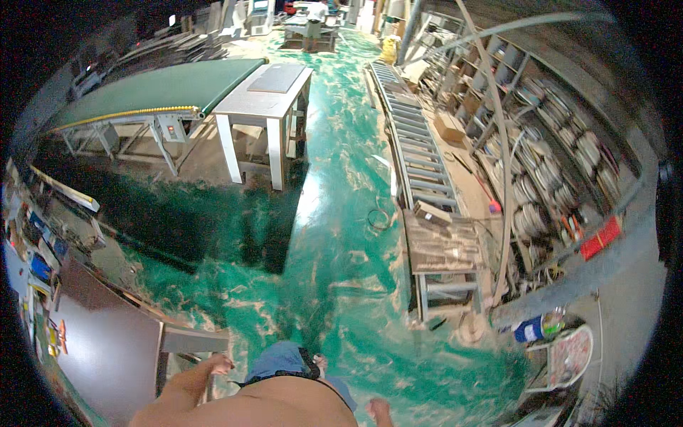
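My left hand (222,364) hangs beside my hip, near the corner of a dark-topped table (107,341). It looks loosely curled, and I see no object in it, but its fingers are too small and blurred to read. On the other side, my right hand (379,409) hangs low over the green floor (420,377), touching nothing that I can see. Its fingers are partly cut off by the lower edge. Blue shorts (281,359) show below my bare torso.
Ahead on the left stand a green belt conveyor (163,89) and a table with a grey panel (274,78). A roller conveyor (420,149) runs along the right, beside shelves of rolls (530,178). A chair (569,359) stands near right. Sawdust covers the floor; a person (313,18) stands far off.
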`<state>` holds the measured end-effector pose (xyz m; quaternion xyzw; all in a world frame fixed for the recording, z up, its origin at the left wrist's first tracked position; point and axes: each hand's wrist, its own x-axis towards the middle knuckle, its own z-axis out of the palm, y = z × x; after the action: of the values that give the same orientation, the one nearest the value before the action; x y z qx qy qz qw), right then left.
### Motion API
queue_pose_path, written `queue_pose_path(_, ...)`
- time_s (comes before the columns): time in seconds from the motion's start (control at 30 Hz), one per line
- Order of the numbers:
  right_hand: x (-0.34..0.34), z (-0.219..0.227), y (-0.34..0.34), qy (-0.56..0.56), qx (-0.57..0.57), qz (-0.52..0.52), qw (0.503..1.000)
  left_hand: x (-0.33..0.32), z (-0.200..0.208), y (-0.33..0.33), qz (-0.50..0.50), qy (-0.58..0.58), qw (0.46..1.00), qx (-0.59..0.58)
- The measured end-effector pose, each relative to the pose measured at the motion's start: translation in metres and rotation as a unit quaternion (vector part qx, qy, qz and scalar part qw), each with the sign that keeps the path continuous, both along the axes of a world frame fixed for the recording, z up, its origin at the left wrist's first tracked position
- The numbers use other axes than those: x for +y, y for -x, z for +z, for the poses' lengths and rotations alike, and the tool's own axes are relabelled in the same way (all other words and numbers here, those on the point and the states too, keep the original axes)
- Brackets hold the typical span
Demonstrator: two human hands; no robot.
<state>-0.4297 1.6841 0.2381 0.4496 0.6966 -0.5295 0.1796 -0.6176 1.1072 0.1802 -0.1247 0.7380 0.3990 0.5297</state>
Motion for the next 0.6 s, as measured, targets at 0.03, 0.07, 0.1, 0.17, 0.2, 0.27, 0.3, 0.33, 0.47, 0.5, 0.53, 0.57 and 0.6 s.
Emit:
queue_pose_path(0.03, 0.028, 0.005, 0.051, -0.014, 0.027, -0.003, 1.0, -0.016, -0.013, 0.003, 0.04, -0.053, 0.998, -0.018)
queue_pose_path(0.07, 0.037, 0.017, 0.113, -0.018, 0.052, 0.011, 0.998, -0.051, -0.056, -0.003, 0.01, -0.093, 0.992, 0.088)
queue_pose_path(0.1, 0.033, 0.027, 0.179, -0.03, 0.069, 0.015, 0.997, -0.087, -0.086, -0.001, -0.029, -0.116, 0.972, 0.202)
queue_pose_path(0.17, 0.117, 0.078, 0.239, -0.135, 0.088, 0.034, 0.986, 0.01, -0.069, 0.048, 0.314, 0.002, 0.944, 0.096)
queue_pose_path(0.2, 0.135, 0.091, 0.273, -0.162, 0.081, 0.027, 0.983, 0.053, -0.04, 0.081, 0.344, -0.015, 0.936, 0.073)
queue_pose_path(0.27, 0.12, 0.096, 0.348, -0.172, 0.139, 0.046, 0.974, 0.066, -0.071, 0.089, 0.399, -0.109, 0.91, 0.03)
queue_pose_path(0.3, 0.086, 0.085, 0.401, -0.152, 0.206, 0.07, 0.964, 0.032, -0.12, 0.096, 0.028, -0.008, 0.967, 0.253)
queue_pose_path(0.33, 0.058, 0.08, 0.442, -0.065, 0.198, 0.074, 0.975, 0.014, -0.142, 0.117, -0.264, 0.176, 0.802, 0.506)
queue_pose_path(0.47, 0.151, 0.03, 0.399, 0.044, 0.167, 0.107, 0.979, 0.176, 0.014, 0.293, -0.057, 0.005, 0.993, 0.104)
queue_pose_path(0.5, 0.123, 0.035, 0.406, 0.017, 0.067, 0.105, 0.992, 0.176, 0.068, 0.322, -0.019, 0.021, 0.996, 0.084)
queue_pose_path(0.53, 0.088, 0.039, 0.425, 0.04, 0.006, 0.128, 0.991, 0.143, 0.021, 0.338, 0.134, -0.01, 0.983, 0.124)
queue_pose_path(0.57, 0.079, 0.047, 0.434, 0.047, -0.027, 0.123, 0.991, 0.14, 0.012, 0.369, 0.228, -0.115, 0.946, 0.202)
queue_pose_path(0.6, 0.074, 0.054, 0.442, 0.047, -0.041, 0.112, 0.992, 0.142, 0.026, 0.408, 0.273, -0.156, 0.935, 0.166)
